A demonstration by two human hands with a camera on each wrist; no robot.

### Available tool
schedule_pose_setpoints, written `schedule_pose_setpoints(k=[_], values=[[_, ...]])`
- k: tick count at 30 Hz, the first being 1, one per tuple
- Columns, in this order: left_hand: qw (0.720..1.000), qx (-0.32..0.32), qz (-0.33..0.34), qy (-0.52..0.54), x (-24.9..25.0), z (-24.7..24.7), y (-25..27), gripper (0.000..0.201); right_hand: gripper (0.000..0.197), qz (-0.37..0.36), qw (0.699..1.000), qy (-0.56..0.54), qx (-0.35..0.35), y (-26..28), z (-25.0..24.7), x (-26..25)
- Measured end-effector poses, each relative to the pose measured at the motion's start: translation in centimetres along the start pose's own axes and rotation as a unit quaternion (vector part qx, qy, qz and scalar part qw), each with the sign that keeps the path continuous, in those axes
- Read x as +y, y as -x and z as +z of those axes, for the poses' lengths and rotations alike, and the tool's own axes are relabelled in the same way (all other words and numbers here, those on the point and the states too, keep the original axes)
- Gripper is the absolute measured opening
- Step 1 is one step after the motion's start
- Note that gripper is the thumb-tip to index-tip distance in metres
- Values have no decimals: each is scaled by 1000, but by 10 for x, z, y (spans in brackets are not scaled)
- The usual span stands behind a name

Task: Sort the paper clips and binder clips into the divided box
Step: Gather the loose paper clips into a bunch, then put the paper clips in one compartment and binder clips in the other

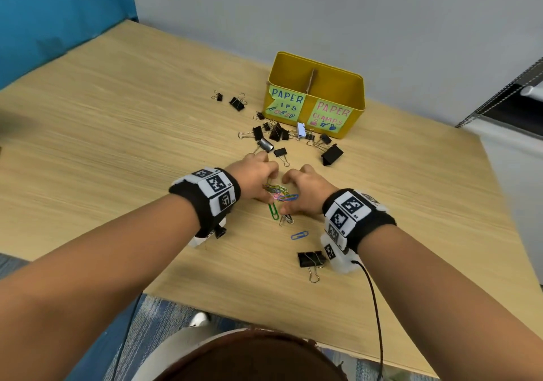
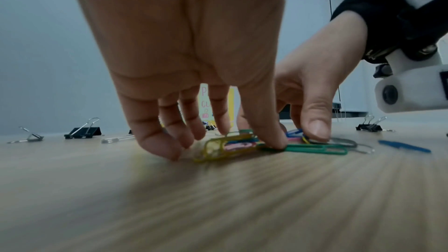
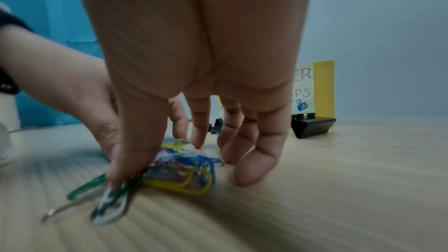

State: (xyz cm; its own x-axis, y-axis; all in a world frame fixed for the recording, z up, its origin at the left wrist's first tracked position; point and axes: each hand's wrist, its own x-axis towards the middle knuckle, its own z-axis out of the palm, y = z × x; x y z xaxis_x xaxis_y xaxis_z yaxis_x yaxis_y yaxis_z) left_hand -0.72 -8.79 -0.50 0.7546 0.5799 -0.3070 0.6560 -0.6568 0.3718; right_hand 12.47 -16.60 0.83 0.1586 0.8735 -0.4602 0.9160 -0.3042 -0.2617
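Wooden table, grey wall, blue partition.

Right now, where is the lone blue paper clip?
In the head view, the blue paper clip lies alone on the table, just near of the right hand, with a black binder clip nearer still.

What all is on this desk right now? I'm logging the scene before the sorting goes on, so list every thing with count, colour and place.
divided box: one, yellow, far side, two labelled halves.
binder clips: over a dozen, mostly black, scattered before the box; one near the right wrist.
paper clips: small heap, mixed colours, between the hands.
blue paper clip: one, apart, nearer.
table: one, light wood.
left hand: fingers on the heap.
right hand: fingers on the heap.
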Motion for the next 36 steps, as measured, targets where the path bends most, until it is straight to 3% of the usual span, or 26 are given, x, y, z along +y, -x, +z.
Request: schedule_pose_setpoints(k=[2,7,11,17,22,25,30,33,36], values=[[1000,-13,-2,-2,3,1,-2,56,57,-11,1000,-5,11,-2,4,-3],[1000,-12,2,28,6,5,-6,28,33,-18,999,-33,23,-8,3,-2],[999,-7,-14,32,5,4,-11,24,22,-23,996,-87,18,-13,-1,1],[991,2,-14,136,-1,-12,-16,23,19,6,986,-169,-12,-24,-12,17],[967,11,-14,253,-10,-39,-23,19,22,-12,957,-287,30,-24,-48,27],[943,48,4,331,-8,-67,-32,14,9,-25,912,-402,76,-25,-82,23],[924,179,3,338,1,-118,-66,21,23,-30,848,-494,191,-50,-139,14],[917,275,-33,288,5,-139,-92,19,25,5,844,-469,259,-85,-159,10],[914,311,-64,253,3,-149,-114,26,2,55,845,-449,283,-120,-168,4]])
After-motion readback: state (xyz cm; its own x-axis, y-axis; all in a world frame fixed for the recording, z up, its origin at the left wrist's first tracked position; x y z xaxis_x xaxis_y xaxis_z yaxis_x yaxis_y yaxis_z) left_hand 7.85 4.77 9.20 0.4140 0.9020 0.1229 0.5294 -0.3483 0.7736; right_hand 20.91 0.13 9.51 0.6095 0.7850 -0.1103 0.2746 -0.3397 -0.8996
